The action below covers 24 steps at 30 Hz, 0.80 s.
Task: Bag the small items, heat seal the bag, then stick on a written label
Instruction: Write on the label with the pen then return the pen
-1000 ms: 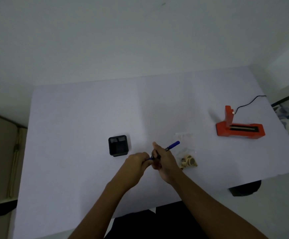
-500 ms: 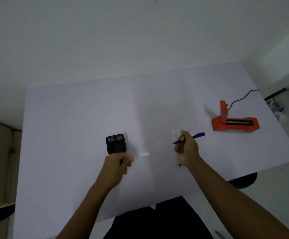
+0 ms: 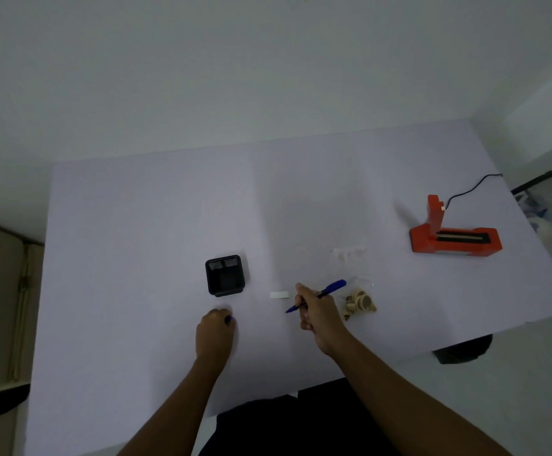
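My right hand point(image 3: 317, 315) grips a blue pen point(image 3: 328, 290), its tip pointing down-left just below a small white label point(image 3: 279, 295) lying on the table. My left hand point(image 3: 216, 330) rests on the table below the black box, its curled fingers holding a small blue piece, likely the pen cap point(image 3: 228, 319). A clear bag point(image 3: 353, 274) holding several tan small items point(image 3: 360, 304) lies right of my right hand.
A black square pen holder point(image 3: 225, 275) stands left of the label. An orange heat sealer point(image 3: 454, 233) with a black cord point(image 3: 472, 189) sits at the far right of the white table point(image 3: 136, 225). A dark object point(image 3: 463, 350) is below the table's right edge.
My hands came apart after uncapping the pen. The left hand drew down-left with the cap. The right hand swung out to the right and returned with the pen near the label.
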Each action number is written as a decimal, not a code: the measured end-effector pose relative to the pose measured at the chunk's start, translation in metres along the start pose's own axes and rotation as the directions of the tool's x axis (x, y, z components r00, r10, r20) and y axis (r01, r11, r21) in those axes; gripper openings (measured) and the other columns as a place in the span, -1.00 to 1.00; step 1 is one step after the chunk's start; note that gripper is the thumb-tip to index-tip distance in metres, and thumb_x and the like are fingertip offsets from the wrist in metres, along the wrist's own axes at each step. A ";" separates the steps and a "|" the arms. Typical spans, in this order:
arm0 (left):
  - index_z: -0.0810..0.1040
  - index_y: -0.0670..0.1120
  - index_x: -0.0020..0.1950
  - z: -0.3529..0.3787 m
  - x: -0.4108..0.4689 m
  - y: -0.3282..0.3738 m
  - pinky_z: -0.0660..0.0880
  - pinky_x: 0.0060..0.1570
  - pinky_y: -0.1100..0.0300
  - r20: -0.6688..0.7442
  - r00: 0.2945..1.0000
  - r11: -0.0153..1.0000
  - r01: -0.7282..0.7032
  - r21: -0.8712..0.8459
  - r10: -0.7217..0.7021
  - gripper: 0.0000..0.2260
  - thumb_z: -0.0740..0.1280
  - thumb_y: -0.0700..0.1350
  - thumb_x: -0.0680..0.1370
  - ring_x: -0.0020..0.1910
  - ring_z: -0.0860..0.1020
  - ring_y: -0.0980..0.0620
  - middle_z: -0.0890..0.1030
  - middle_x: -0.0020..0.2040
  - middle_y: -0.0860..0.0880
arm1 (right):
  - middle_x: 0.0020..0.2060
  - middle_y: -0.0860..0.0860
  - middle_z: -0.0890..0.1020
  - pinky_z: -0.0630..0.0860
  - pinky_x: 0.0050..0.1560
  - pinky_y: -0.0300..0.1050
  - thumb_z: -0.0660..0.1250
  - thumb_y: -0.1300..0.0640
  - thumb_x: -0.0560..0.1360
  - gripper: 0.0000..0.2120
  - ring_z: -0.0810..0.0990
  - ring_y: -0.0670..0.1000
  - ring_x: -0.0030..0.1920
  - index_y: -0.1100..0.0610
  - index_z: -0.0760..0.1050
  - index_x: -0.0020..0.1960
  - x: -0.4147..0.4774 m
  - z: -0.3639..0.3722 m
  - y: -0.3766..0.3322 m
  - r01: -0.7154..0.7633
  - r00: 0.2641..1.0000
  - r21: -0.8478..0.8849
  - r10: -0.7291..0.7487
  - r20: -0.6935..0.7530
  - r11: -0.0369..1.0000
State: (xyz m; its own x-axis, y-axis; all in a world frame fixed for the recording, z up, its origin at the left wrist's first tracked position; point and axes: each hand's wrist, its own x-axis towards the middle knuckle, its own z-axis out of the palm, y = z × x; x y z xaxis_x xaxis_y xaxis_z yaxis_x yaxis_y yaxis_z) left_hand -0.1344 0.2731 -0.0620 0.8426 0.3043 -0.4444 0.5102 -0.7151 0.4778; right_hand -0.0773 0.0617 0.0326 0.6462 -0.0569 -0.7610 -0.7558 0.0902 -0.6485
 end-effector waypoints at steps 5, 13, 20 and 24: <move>0.64 -0.12 -0.07 0.002 0.002 -0.002 0.50 -0.19 0.19 -0.006 1.000 1.000 0.010 0.004 -0.010 -0.88 0.33 -0.12 0.54 -0.17 0.63 -0.07 0.67 -0.13 -0.08 | -0.56 0.03 0.29 0.12 -0.49 -0.21 0.33 0.02 0.58 -0.58 0.16 -0.04 -0.55 0.14 0.49 -0.42 0.004 -0.006 -0.003 -0.010 0.999 -0.020 0.010 -0.039 1.000; 0.58 -0.09 0.20 0.008 -0.019 0.030 0.58 -0.15 0.21 -0.094 0.945 0.950 -0.313 0.022 0.314 -0.71 0.41 0.00 0.52 -0.11 0.62 0.05 0.64 0.01 -0.02 | -0.59 0.00 0.30 0.13 -0.51 -0.22 0.33 0.03 0.59 -0.59 0.18 -0.07 -0.58 0.17 0.48 -0.39 0.009 -0.011 -0.005 -0.006 0.999 -0.002 0.006 -0.050 1.000; 0.61 -0.09 0.16 0.037 0.007 0.078 0.60 -0.06 0.11 -0.037 0.879 0.877 -0.469 0.103 0.475 -0.76 0.42 -0.08 0.52 -0.02 0.59 -0.02 0.65 0.03 -0.06 | -0.58 0.00 0.30 0.14 -0.54 -0.24 0.31 0.02 0.60 -0.60 0.17 -0.07 -0.59 0.16 0.48 -0.38 0.015 -0.028 -0.009 -0.007 0.998 -0.036 0.005 -0.059 0.999; 0.64 -0.10 0.11 0.051 0.022 0.085 0.58 -0.09 0.06 0.020 0.881 0.865 -0.467 0.183 0.472 -0.79 0.44 -0.11 0.49 -0.02 0.59 -0.07 0.66 0.03 -0.08 | -0.57 0.00 0.32 0.18 -0.55 -0.23 0.29 0.02 0.61 -0.58 0.21 -0.08 -0.58 0.16 0.49 -0.37 0.027 -0.036 -0.009 0.042 0.996 -0.099 -0.050 -0.076 0.994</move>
State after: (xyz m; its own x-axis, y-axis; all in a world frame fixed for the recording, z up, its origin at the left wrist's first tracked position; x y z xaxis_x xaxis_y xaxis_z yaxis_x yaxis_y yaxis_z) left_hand -0.0810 0.1870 -0.0700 0.9801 -0.0818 -0.1809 0.0159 -0.8757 0.4825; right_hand -0.0568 0.0234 0.0178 0.6733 -0.1373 -0.7265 -0.7345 -0.0115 -0.6786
